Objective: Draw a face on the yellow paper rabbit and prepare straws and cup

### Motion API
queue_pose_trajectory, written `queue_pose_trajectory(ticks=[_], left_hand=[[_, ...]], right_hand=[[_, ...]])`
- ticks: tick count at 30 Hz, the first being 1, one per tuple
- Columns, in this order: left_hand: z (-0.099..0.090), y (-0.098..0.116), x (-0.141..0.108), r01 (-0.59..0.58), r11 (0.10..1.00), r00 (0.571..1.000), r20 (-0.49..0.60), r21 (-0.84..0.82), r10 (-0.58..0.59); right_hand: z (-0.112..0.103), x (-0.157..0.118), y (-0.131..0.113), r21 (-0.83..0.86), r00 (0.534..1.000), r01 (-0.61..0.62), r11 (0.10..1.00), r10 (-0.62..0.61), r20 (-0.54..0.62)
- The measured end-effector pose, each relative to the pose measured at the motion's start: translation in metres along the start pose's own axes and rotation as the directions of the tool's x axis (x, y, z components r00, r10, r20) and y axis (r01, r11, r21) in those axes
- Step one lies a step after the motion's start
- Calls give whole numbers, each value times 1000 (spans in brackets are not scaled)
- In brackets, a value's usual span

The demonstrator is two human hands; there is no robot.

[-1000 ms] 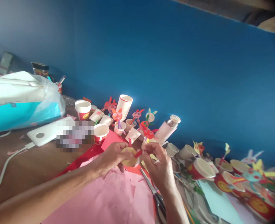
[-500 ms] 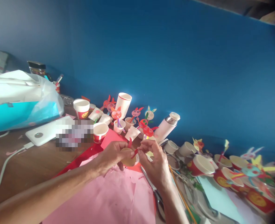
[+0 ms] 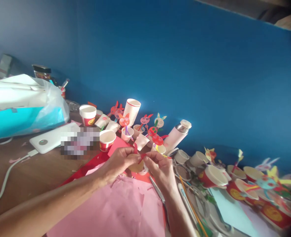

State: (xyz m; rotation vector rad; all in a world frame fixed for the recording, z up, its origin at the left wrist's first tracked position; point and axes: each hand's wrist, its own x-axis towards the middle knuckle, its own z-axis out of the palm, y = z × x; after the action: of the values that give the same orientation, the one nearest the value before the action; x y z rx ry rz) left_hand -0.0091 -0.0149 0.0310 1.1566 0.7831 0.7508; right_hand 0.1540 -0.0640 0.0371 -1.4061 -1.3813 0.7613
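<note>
My left hand (image 3: 122, 161) is closed, its thumb and fingers gripping a round tan piece (image 3: 136, 167) with a pale edge at its right; I cannot tell what kind it is. A red paper strip (image 3: 135, 148) stands up beside the left fingertips. Thumb and forefinger of my right hand (image 3: 162, 168) pinch another small red paper strip (image 3: 142, 158), its end meeting the left thumb. Below both hands lies a crumpled sheet of pink paper (image 3: 115, 207). Scissors (image 3: 157, 189) rest by the right wrist, their handles mostly hidden by the arm.
Paper cups with animal-face cutouts (image 3: 124, 120) stand behind the hands. A tall cup stack (image 3: 131, 112) and a pink thermos (image 3: 176, 136) are near the blue wall. Left are a white power bank (image 3: 53, 138) and a bag (image 3: 26, 115); right, more decorated cups (image 3: 213, 176) and a pencil (image 3: 192, 207).
My right hand has lowered slightly and its fingers have drawn together at the red strip, nearer the left thumb. The left hand keeps hold of the tan piece. The view has shifted slightly.
</note>
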Motion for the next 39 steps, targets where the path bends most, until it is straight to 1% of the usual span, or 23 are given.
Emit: queue_pose_trajectory(ticks=[2, 4, 8, 10, 12, 14, 16, 22, 33, 39], left_hand=[[1, 0, 0, -7, 1000, 1000, 11, 0, 7], [1, 1, 0, -1, 1000, 1000, 2, -1, 1], [2, 0, 0, 1, 1000, 1000, -6, 8, 0], [1, 0, 0, -5, 1000, 1000, -7, 23, 5], [1, -2, 0, -3, 999, 1000, -8, 33, 3], [1, -3, -1, 8, 999, 1000, -3, 37, -8], [2, -2, -1, 14, 999, 1000, -3, 33, -14], [8, 4, -5, 73, 997, 997, -37, -5, -73], [7, 0, -4, 64, 998, 997, -38, -21, -65], [8, 1, -4, 53, 997, 998, -26, -55, -55]], right_hand=[[5, -1, -1, 1, 999, 15, 1000, -15, -31], [7, 0, 1, 39, 998, 7, 999, -5, -57], [4, 2, 3, 227, 995, -46, 973, 66, -81], [0, 2, 2, 310, 990, -44, 950, 84, -115], [-1, 2, 1, 347, 982, -29, 937, 92, -167], [-1, 2, 0, 338, 970, -17, 941, 97, -222], [2, 2, 1, 302, 966, -11, 953, 88, -244], [8, 1, 3, 217, 964, 0, 976, 58, -258], [13, -2, -1, 179, 955, -4, 984, 57, -291], [11, 0, 2, 188, 965, 19, 982, 32, -261]])
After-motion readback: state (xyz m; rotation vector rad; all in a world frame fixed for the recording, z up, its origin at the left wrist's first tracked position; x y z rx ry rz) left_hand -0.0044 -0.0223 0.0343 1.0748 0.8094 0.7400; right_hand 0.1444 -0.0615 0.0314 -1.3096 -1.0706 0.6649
